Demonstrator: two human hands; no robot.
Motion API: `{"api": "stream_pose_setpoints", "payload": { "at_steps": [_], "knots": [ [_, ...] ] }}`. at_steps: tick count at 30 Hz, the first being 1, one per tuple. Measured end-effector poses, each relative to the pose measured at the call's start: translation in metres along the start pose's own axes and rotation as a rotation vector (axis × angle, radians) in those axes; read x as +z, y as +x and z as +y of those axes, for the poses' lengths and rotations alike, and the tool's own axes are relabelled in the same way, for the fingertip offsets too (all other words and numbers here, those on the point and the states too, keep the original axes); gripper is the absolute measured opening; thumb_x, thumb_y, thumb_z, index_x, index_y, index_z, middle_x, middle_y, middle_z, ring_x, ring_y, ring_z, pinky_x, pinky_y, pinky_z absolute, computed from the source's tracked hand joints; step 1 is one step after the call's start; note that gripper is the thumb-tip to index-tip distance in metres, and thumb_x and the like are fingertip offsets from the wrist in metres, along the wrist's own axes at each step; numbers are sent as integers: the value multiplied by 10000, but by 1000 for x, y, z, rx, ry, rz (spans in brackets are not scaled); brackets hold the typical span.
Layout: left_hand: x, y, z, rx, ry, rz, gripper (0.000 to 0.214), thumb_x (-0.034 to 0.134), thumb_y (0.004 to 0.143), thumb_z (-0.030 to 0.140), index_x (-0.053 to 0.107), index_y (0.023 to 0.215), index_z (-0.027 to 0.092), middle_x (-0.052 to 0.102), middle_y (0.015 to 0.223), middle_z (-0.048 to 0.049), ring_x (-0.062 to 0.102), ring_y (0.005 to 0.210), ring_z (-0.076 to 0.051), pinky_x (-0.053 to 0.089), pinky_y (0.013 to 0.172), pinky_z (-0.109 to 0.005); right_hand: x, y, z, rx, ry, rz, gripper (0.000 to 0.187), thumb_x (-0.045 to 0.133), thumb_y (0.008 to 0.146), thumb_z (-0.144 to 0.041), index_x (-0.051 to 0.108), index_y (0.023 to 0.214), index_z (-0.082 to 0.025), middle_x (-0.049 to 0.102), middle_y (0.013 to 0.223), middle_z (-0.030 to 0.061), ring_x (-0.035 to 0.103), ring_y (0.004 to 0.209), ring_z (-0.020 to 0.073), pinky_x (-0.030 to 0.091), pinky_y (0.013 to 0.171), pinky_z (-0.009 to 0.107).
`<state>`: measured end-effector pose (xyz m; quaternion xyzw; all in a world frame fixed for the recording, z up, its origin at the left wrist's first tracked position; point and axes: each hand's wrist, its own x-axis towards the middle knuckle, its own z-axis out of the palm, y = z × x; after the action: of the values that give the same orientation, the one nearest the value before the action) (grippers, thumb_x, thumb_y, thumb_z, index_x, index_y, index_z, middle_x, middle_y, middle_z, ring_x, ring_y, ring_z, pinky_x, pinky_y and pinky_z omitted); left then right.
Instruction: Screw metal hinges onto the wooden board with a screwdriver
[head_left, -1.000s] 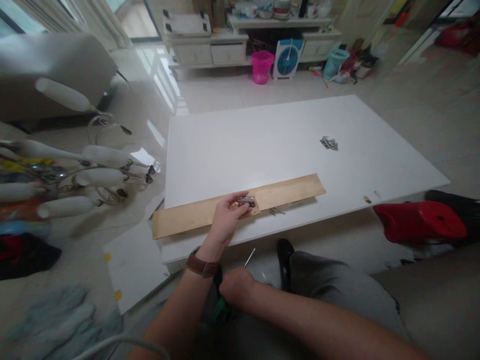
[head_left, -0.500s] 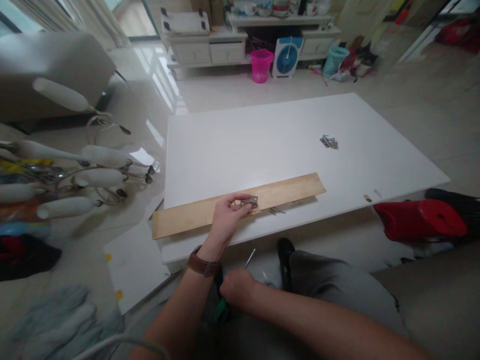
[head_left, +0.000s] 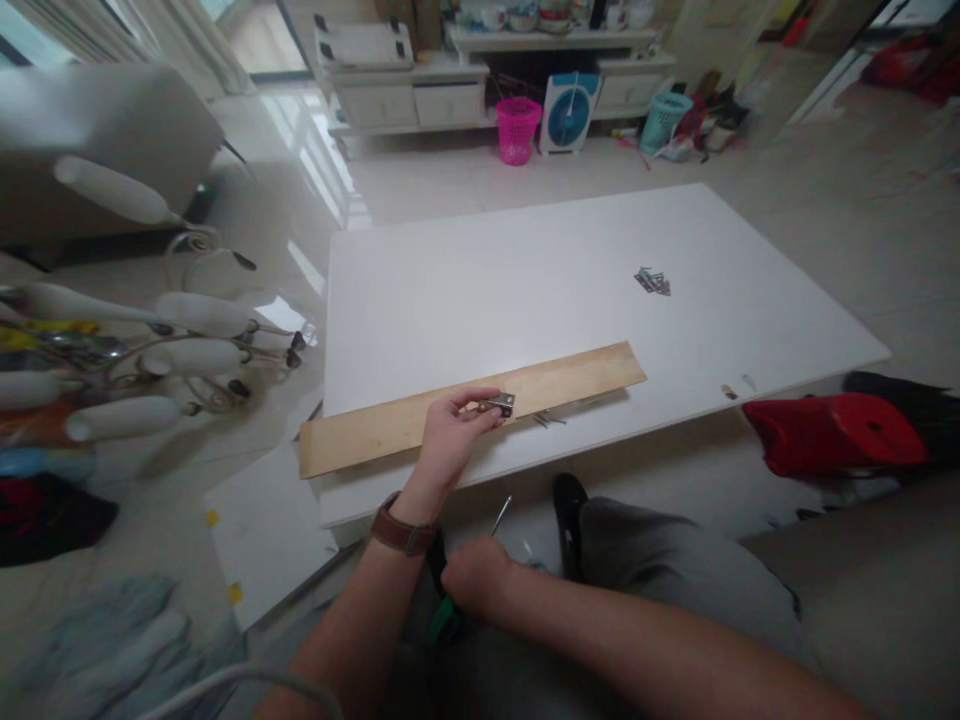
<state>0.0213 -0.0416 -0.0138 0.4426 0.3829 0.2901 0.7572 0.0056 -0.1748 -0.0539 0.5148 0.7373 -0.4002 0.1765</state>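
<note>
The hinge [head_left: 498, 404], small and metal, sits on the near edge of the plank [head_left: 375, 430], roughly at the plank's middle. The left hand [head_left: 448, 440] reaches it from 7 o'clock, and its grip pinches the hinge between thumb and fingertips. A brown watch [head_left: 401, 530] is on that wrist.

The plank lies slantwise along the near edge of the white counter [head_left: 487, 290], its left end overhanging at 9 o'clock. A few loose screws [head_left: 549, 418] lie just beside the hinge at 3 o'clock, on the counter against the plank's edge. A second screw pile [head_left: 652, 282] lies well apart at 2 o'clock.

The right hand [head_left: 474, 580] is low at 6 o'clock, below the counter's edge. Its grip is curled tight around a screwdriver [head_left: 501, 514], whose shaft points up toward the plank and whose green handle shows under the fist.

A red stool [head_left: 832, 435] lies on the floor at 3 o'clock. A chandelier [head_left: 150, 350] lies at 9 o'clock, and a pink basket [head_left: 515, 130] stands far off at 12.
</note>
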Motion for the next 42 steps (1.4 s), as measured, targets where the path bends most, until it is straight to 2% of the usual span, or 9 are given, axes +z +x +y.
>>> {"api": "stream_pose_setpoints", "payload": {
  "at_steps": [8, 14, 21, 27, 32, 37, 42],
  "knots": [
    [3, -1, 2, 6, 31, 5, 318, 913, 612, 172, 799, 907, 146, 803, 841, -86, 768, 814, -207, 631, 825, -344, 4, 5, -2, -19, 18, 4, 216, 640, 957, -89, 832, 1039, -144, 839, 1073, 191, 831, 1046, 329, 696, 840, 429],
    [4, 1, 3, 23, 70, -2, 323, 937, 619, 225, 773, 889, 154, 795, 830, -75, 756, 802, -200, 615, 812, -331, 4, 6, -1, 1, 11, 15, 226, 628, 955, -74, 832, 1022, -146, 839, 1071, 197, 833, 1033, 323, 694, 831, 422],
    [4, -2, 6, 67, 51, 13, 602, 965, 606, 220, 660, 1124, 183, 801, 931, -60, 769, 850, -192, 600, 802, -301, 4, 5, -1, -12, 4, -19, 228, 619, 978, -108, 824, 1075, -134, 839, 1107, 183, 824, 1071, 323, 692, 860, 422],
    [2, -1, 4, 34, 45, -7, 597, 976, 617, 257, 586, 1063, 185, 828, 918, -79, 789, 830, -194, 595, 777, -281, 7, 8, -7, -25, 8, 19, 199, 658, 948, -102, 833, 1019, -164, 841, 1036, 194, 837, 1010, 301, 686, 849, 407],
    [3, 0, 3, 49, 28, -3, 613, 981, 618, 271, 528, 1024, 206, 833, 895, -69, 799, 825, -199, 602, 769, -277, 8, 8, -4, -24, 25, 3, 226, 642, 957, -99, 837, 1061, -147, 839, 1054, 201, 833, 1036, 315, 692, 851, 429],
    [2, -1, 4, 38, 44, 0, 634, 982, 621, 285, 575, 1099, 198, 834, 912, -76, 800, 839, -209, 617, 789, -302, 10, 6, 0, -2, 25, 6, 283, 594, 964, -62, 830, 1103, -135, 833, 1097, 207, 823, 1082, 322, 688, 863, 439],
    [1, 0, 3, 71, 85, -18, 610, 974, 624, 291, 651, 1129, 178, 824, 918, -71, 786, 834, -201, 622, 814, -322, 12, 9, -3, -12, 10, 25, 220, 652, 934, -78, 838, 1013, -165, 846, 1008, 185, 842, 989, 299, 687, 819, 391]
  ]
}}
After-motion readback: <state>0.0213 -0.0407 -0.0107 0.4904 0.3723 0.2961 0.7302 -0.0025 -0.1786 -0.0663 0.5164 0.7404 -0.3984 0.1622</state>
